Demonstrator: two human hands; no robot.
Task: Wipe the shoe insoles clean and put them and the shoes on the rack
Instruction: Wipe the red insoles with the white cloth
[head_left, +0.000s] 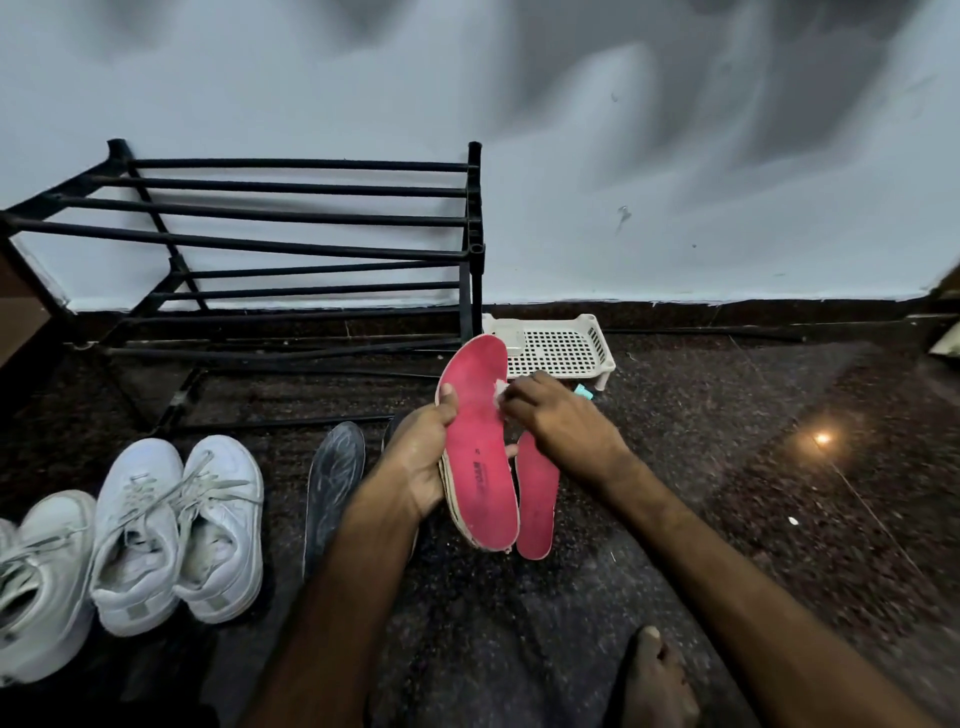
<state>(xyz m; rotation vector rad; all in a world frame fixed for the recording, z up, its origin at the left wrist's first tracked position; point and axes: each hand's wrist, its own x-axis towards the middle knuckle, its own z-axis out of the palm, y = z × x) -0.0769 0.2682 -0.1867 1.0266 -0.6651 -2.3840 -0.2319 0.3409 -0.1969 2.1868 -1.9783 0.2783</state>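
Bare toes of one foot (655, 675) show at the bottom, on the dark speckled floor (779, 493). Two bare arms reach forward from there. The left hand (423, 457) is closed around a red insole (478, 441), with the thumb on the red top and the fingers curled under its edge. This insole is held up off the floor, with its toe end pointing toward the wall. The right hand (558, 421) is pinched shut on a small white wipe (501, 389), and the wipe is pressed on the right edge of the held insole. A second red insole (537, 504) lies flat on the floor just under and to the right of the first one. A dark grey insole (332, 483) lies on the floor beside the left arm. Two white shoes (179, 530) stand side by side at the left, and one more white shoe (41, 582) is at the left edge. The black rack (291, 249) stands against the pale wall with bare bars. A white plastic basket (558, 348) sits on the floor just right of the rack, partly hidden by the held insole
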